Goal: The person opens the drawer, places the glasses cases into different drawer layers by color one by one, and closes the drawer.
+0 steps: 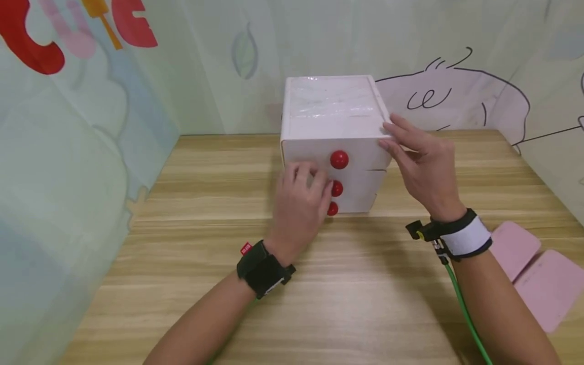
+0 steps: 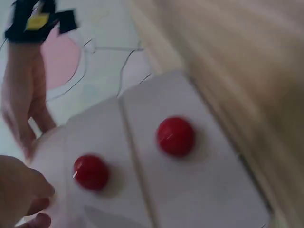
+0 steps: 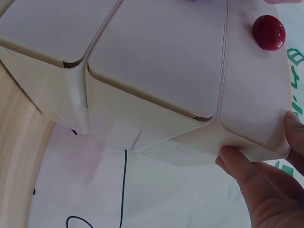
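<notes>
A white three-drawer cabinet (image 1: 335, 109) stands on the table, with round red knobs down its front. In the head view my left hand (image 1: 301, 195) is at the left of the front, fingers loosely bent close to the top knob (image 1: 339, 159) and the middle knob (image 1: 337, 188). The left wrist view has both lower knobs uncovered, the left hand (image 2: 21, 192) beside them near the top drawer. My right hand (image 1: 426, 165) grips the cabinet's upper right front corner. In the right wrist view its fingertips (image 3: 230, 154) press the side near the top drawer.
Two pink flat pieces (image 1: 549, 289) lie at the table's right, partly behind the right forearm. Printed walls (image 1: 228, 76) rise behind and to the left. A green cable (image 1: 465, 304) runs along the right forearm from the wrist strap.
</notes>
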### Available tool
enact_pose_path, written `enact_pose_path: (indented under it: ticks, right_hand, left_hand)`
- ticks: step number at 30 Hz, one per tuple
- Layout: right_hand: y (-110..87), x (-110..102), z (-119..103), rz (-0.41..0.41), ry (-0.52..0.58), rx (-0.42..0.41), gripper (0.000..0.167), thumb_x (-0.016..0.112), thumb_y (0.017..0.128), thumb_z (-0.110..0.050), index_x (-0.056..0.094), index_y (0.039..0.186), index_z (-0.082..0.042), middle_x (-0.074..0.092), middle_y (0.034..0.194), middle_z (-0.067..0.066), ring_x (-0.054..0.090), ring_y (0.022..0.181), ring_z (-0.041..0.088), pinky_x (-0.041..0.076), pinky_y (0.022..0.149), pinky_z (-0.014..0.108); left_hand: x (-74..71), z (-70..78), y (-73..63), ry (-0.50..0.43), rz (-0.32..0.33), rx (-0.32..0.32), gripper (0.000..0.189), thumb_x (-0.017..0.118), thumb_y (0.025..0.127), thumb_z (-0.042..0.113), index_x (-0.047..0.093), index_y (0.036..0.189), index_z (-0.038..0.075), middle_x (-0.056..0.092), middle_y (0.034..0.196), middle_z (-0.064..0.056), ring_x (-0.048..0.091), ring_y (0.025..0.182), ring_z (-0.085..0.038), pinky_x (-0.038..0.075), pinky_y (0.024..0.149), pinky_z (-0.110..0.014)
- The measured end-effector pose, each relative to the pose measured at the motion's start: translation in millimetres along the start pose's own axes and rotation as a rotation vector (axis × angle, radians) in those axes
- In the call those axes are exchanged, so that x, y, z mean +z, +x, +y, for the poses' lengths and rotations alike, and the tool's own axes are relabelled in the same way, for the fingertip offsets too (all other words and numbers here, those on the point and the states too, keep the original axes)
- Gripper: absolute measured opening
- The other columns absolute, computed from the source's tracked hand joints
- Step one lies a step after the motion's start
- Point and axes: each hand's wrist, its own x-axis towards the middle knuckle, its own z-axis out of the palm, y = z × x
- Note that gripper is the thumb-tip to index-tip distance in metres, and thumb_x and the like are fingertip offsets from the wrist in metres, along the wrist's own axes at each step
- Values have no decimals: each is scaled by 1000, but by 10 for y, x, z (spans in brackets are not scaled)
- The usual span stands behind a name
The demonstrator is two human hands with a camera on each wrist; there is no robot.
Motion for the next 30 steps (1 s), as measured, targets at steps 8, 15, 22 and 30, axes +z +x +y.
enact_pose_path:
  ticks: [8,15,22,30]
  right_hand:
    - [49,-18,-3,40,-39,-65,32,75,89,-10,73,122,-10,67,132,4,68,119,24,49,81,7]
    - [74,-21,-12,32,-59,-72,30,74,91,-12,74,120,-10,68,130,5,69,117,26,47,80,4]
    - [65,-2,-15,32,-53,-67,26,73,92,-13,75,118,-8,68,129,7,70,116,26,48,80,5]
    - [41,-3,13,30,-59,-64,28,74,91,-13,74,118,-8,68,129,7,69,115,27,48,80,5]
  left_hand:
    - [262,191,-221,95,-325,2,24,67,98,29,73,103,7,70,96,-9,67,78,-20,58,61,-30]
    - [362,179,-223,151,-429,12,22,76,92,26,70,107,11,70,91,-10,70,71,-21,56,54,-33]
    - [400,163,-182,218,-445,84,13,69,92,4,72,103,11,68,81,-8,68,66,-17,56,53,-32]
    - [422,163,-168,233,-433,117,16,68,88,-3,74,92,11,68,74,-5,66,63,-14,52,50,-30]
